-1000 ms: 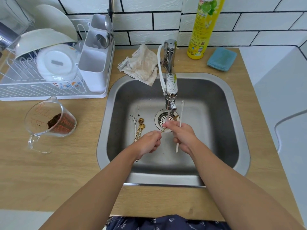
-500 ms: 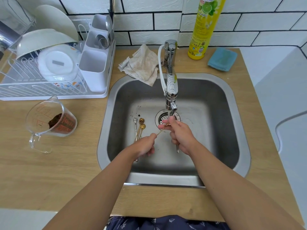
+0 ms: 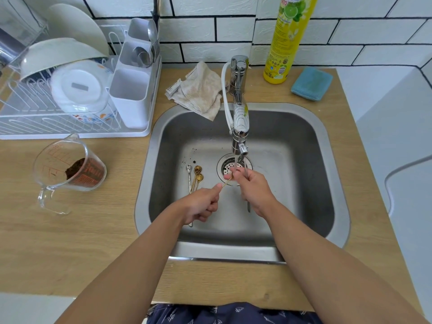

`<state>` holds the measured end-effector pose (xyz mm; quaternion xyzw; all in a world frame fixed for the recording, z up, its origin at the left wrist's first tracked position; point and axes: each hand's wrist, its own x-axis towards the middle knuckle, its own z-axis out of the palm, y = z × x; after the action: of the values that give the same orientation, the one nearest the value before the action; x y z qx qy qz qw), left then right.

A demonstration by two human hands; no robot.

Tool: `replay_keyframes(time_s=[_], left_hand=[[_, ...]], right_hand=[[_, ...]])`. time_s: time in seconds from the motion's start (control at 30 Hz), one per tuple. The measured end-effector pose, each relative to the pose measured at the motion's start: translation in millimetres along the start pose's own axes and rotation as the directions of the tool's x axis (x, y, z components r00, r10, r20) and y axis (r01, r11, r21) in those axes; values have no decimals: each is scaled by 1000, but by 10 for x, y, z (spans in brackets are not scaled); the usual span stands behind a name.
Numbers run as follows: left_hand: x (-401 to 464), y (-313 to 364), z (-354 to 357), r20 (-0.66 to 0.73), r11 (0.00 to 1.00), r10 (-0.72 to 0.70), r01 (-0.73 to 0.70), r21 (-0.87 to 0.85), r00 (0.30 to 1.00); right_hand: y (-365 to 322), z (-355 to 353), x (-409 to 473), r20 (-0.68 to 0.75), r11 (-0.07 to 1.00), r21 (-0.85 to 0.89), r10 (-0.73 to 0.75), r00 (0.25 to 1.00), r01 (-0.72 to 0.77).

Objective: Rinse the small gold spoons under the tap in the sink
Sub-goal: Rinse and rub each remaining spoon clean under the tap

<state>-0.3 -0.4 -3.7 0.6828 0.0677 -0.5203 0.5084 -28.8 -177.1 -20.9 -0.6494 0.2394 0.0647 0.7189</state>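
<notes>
Since a second earlier, the white stick in the right hand (image 3: 253, 190) had swung from upright to nearly hidden behind the fist. That hand pinched the bowl end of a small gold spoon (image 3: 227, 181) under the tap (image 3: 239, 127), above the drain (image 3: 228, 168). The left hand (image 3: 203, 204) pinched the spoon's handle end. Two more gold spoons (image 3: 197, 177) and a silver one (image 3: 189, 174) lay on the sink (image 3: 327, 183) floor, left of the drain. A measuring jug (image 3: 67, 169) stood by the sink's left edge.
</notes>
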Motion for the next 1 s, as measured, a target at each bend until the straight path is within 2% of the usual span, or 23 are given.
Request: replay_keyframes(time_s=[0.13,0.23,0.33,0.4,0.43,0.5,0.6,0.7,0.77,0.83,0.93,1.0], left_hand=[[-34,17,-52,32,999,-13,14,-40,999],[-44,24,-75,90,997,-41,47,-64,995],[-32,15,-90,135,994,-44,58,-98,990],[17,41,-41,106,992,15,-2,-128,994],[60,71,6,58,989,71,-62,-134,996],[175,188,116,-52,969,205,-210,-127,977],[323,428,259,-98,930,347,-355,-92,933],[405,565,304,-117,915,370,-383,-128,922],[385,552,280,-109,919,360,-372,-131,927],[320,459,242,-63,937,336,-340,-81,940],[227,270,262,-74,950,297,-302,-81,952],[184,199,360,-108,943,290,-303,-137,951]], right_hand=[[-17,14,-19,11,999,2,-53,999,53],[-26,26,-15,-14,1000,-21,-1,1000,1],[-41,-17,-34,86,999,-6,41,995,-41],[-71,-45,-40,85,1000,31,-5,996,3],[-95,-64,-34,22,998,53,-37,999,36],[-156,-122,-8,-204,993,92,-56,977,76],[-227,-315,28,-532,987,90,-66,844,134],[-250,-478,34,-666,967,168,-33,745,193],[-246,-486,36,-655,961,216,11,756,173],[-247,-435,43,-572,932,323,55,818,163],[-257,-288,43,-344,853,516,124,931,78],[-239,-187,31,-190,825,564,163,968,-28]])
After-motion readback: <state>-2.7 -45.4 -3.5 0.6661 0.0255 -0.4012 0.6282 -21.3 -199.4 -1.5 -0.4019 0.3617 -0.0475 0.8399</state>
